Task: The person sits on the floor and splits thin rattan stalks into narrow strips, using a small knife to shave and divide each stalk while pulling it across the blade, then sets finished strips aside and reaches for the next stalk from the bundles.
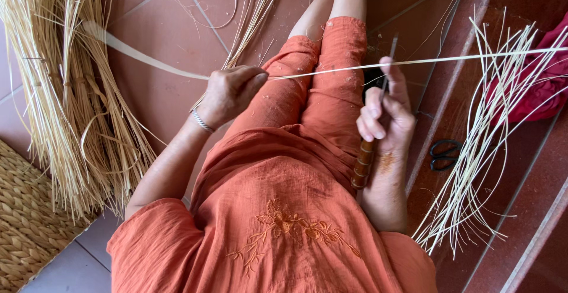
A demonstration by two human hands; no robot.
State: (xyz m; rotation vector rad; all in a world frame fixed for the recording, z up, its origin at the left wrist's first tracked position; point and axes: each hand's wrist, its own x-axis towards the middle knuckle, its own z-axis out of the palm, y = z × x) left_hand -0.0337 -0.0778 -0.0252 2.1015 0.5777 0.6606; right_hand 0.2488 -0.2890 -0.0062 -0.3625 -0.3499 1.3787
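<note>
In the head view, the left hand (229, 93) is pinching a long pale rattan strip (331, 71) between thumb and fingers, closed tightly on it above the left knee. The strip is stretching level across both orange-clad legs, running on past the right hand (386, 117) toward the right edge and trailing off leftward as a wider band toward the straw bundle (65, 92). The right hand is gripping a knife (373, 133) with a banded wooden handle, fingers wrapped around it, the thin dark blade pointing upward and meeting the strip just above the fingertips. A silver bracelet (202, 121) is sitting on the left wrist. On the right, a sheaf of split cane strips (479, 145) is lying fanned over the dark red step, with black scissors (444, 154) resting just beside them and a crimson cloth (541, 86) behind. A woven mat (23, 234) is lying at the lower left on the tiled floor (160, 62).
</note>
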